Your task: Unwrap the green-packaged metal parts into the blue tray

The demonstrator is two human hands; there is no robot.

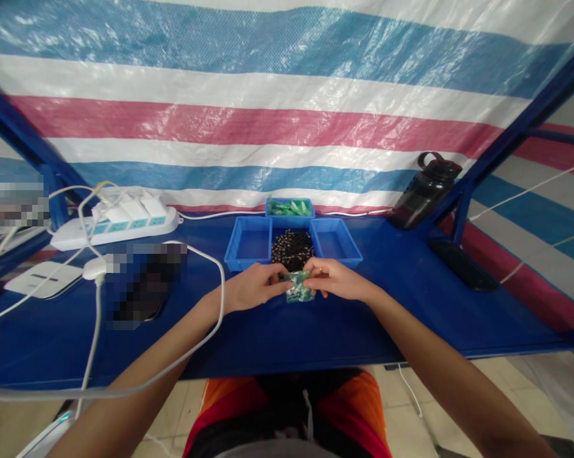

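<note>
Left hand (251,286) and right hand (339,280) meet on my feed at a small green-tinted clear packet (300,287), which sits between them just on the near side of the middle bin (272,238). I cannot tell whether its underside touches the blue tabletop (277,343). That middle bin holds a heap of small dark pieces (294,245), with a left bin (249,243) and a right bin (337,242) flanking it and a back bin (291,218) of green packets (289,207) behind. Farther left I see a dark object (151,283), blurred by pixels, a white flat device (43,280) and a loaded power strip (125,229). A white cable (223,286) loops across my view of the left forearm (the one real obstruction from where I sit). Over to the right, a black bottle (423,191) leans by the blue frame (463,207), near a dark flat object (463,264). As for the hands, neither is spread: thumb and fingers pinch the packet from either side, the right one wearing a ring (321,270).
</note>
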